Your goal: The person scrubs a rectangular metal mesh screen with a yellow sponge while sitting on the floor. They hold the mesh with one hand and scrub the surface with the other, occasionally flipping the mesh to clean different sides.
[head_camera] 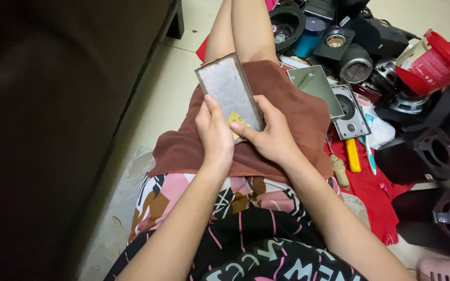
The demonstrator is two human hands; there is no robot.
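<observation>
The person sits on the floor [183, 67] with a brown towel [287, 112] over the lap, and both hands hold a flat perforated metal grille [230, 91] above that towel. The left hand [214, 132] has its grip closed on the grille's lower left edge, thumb on the mesh. The right hand [269, 135] clamps the lower right edge (fingers over a yellow patch). Right of the towel lie a grey metal plate [319, 88], a yellow-handled tool [353, 155] and a red-lidded jar [433, 60].
</observation>
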